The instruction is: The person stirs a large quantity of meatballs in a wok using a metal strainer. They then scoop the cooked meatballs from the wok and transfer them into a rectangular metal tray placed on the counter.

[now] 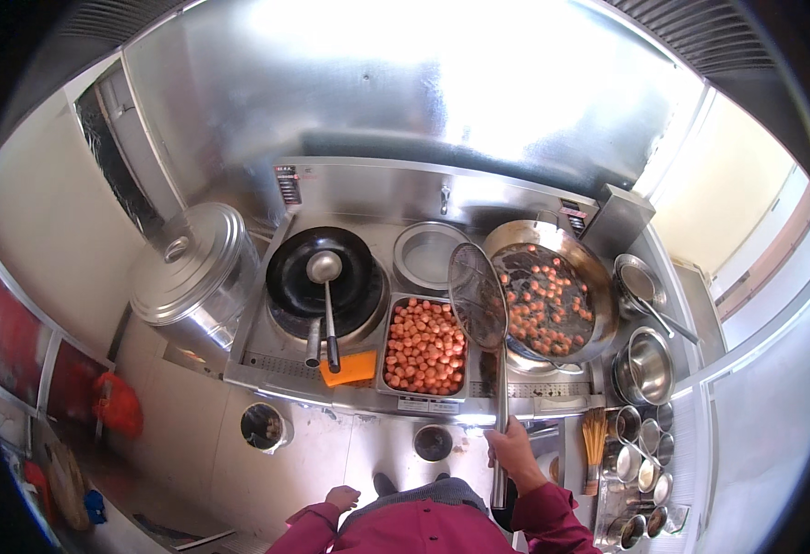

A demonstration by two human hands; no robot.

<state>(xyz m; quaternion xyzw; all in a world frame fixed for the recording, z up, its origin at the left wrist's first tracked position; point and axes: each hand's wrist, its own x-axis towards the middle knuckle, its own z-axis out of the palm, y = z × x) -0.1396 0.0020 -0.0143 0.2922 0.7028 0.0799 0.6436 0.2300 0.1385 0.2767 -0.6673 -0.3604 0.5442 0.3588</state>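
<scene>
My right hand [514, 453] grips the long metal handle of a round mesh skimmer [473, 301]. The mesh head is tilted beside the left rim of a large metal wok [599, 298], overlapping it in view. Inside the wok, many small reddish-orange balls [547, 305] float in dark oil with some foam. Left of the skimmer, a rectangular steel pan [381, 374] is filled with similar balls [424, 346]. Low at my waist, my left hand [343, 497] hangs with loosely bent fingers, and no object shows in it.
A ladle [324, 267] rests in a black wok [287, 266] on the left burner. An orange cloth [349, 368] lies near it. Behind the pan sits a round metal pot [433, 255]. Steel bowls [644, 367], a bamboo brush [593, 443] and seasoning cups stand right; a lidded stockpot [197, 270] left.
</scene>
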